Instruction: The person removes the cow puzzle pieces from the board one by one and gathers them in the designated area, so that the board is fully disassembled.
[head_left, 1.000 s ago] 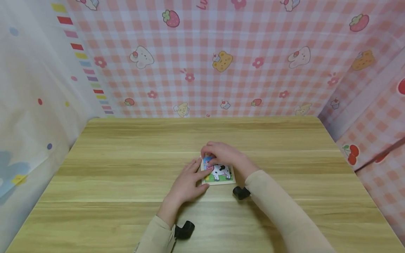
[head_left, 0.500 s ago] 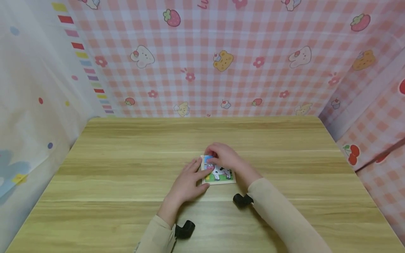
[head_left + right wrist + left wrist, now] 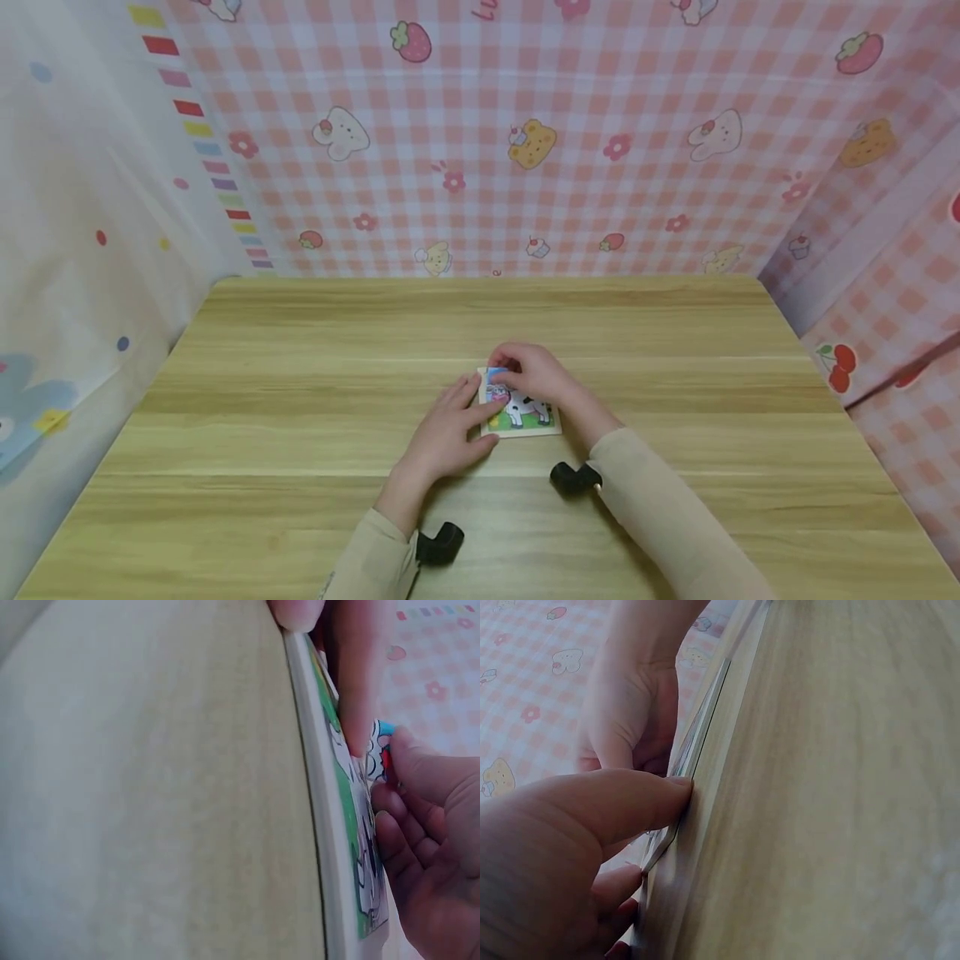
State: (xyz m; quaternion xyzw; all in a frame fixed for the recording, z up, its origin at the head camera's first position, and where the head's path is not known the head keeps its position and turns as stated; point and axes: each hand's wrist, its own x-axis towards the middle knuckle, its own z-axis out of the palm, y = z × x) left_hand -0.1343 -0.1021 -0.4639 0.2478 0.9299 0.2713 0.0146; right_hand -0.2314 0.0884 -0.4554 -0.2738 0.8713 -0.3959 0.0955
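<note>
A small square jigsaw puzzle [image 3: 532,422] with a cow picture and a pale frame lies on the table. My left hand [image 3: 442,435] rests at its left side, fingers extended; the index finger touches the picture and the thumb lies at the near left corner. Over the puzzle's upper part is my right hand [image 3: 534,372]. In the right wrist view, that hand pinches a puzzle piece [image 3: 376,759] with blue, white and red on it, raised and tilted from the picture. Much of the picture's top is hidden under the right hand.
The wood-grain table [image 3: 300,400] surrounds the puzzle. A pink checked curtain [image 3: 465,167] hangs behind it, with more cloth at both sides. Black wrist mounts [image 3: 441,544] stick out at both sleeves.
My right hand has shifted slightly right and nearer over the puzzle, baring a bit more of its upper left corner. The left hand stays in place.
</note>
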